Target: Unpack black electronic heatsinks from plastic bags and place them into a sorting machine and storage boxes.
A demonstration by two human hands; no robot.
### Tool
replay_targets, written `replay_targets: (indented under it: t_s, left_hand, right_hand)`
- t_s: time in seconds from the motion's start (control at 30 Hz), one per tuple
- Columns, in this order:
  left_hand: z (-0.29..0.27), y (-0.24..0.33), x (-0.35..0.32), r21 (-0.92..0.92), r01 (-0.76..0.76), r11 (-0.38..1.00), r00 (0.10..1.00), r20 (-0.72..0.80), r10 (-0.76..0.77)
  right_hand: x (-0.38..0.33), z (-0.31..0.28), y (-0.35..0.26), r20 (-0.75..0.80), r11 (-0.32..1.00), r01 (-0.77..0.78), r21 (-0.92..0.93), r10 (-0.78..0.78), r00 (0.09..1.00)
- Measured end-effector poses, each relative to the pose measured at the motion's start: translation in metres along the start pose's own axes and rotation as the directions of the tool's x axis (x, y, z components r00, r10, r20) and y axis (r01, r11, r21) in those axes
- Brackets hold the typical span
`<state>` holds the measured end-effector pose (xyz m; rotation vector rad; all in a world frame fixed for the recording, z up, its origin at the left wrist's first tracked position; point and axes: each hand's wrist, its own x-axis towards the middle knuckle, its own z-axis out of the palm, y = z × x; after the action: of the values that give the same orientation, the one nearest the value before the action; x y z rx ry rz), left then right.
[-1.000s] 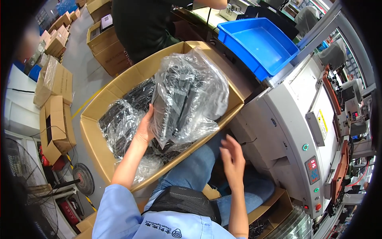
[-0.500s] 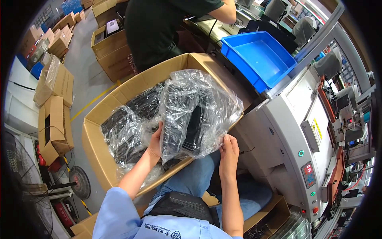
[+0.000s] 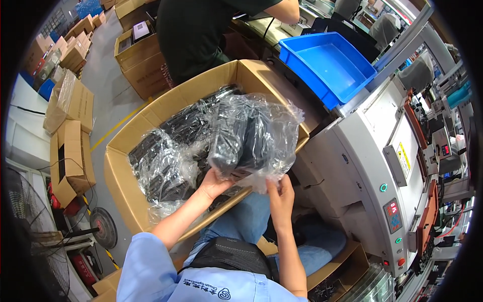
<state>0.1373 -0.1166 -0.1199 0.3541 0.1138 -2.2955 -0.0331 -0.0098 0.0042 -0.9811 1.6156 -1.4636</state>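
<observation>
A clear plastic bag with black parts inside [image 3: 251,133] is held up over the near right side of a large cardboard box [image 3: 123,201]. My left hand [image 3: 215,185] grips the bag's lower left corner, its fingertips partly hidden beneath the plastic. At the lower right edge, my right hand [image 3: 280,196] pinches the loose plastic between thumb and fingers. More black parts in crinkled clear bags [image 3: 166,161] fill the box on the left. What exactly the black parts are cannot be made out through the plastic.
Beyond the box, a person in a dark shirt [image 3: 196,40] sits at a bench. A blue plastic tray [image 3: 327,65] stands at the back right. A grey-white machine [image 3: 362,156] with lit buttons is close on my right. Cardboard boxes [image 3: 73,161] and a fan [image 3: 30,216] line the left.
The bag has tipped and dropped slightly toward me. My left hand has moved right and down to its lower corner; my right hand has shifted a little left and down.
</observation>
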Motion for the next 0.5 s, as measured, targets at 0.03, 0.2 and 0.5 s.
replay_targets:
  t_s: [0.03, 0.2, 0.5]
  left_hand:
    - [-0.005, -0.004, 0.004, -0.035, 0.056, 0.998, 0.998, -0.032, -0.057]
    - [0.014, -0.030, 0.012, -0.022, 0.221, 0.975, 0.914, -0.345, -0.215]
    - [0.020, -0.005, 0.020, 0.678, 0.557, 0.479, 0.830, -0.478, -0.288]
  right_hand:
    - [0.000, -0.001, -0.002, -0.021, 1.000, -0.007, 0.030, 0.007, 1.000]
    - [0.005, -0.011, -0.013, -0.028, 0.997, -0.067, 0.041, 0.068, 0.997]
    - [0.020, -0.029, -0.031, -0.140, 0.994, -0.014, 0.105, 0.028, 0.990]
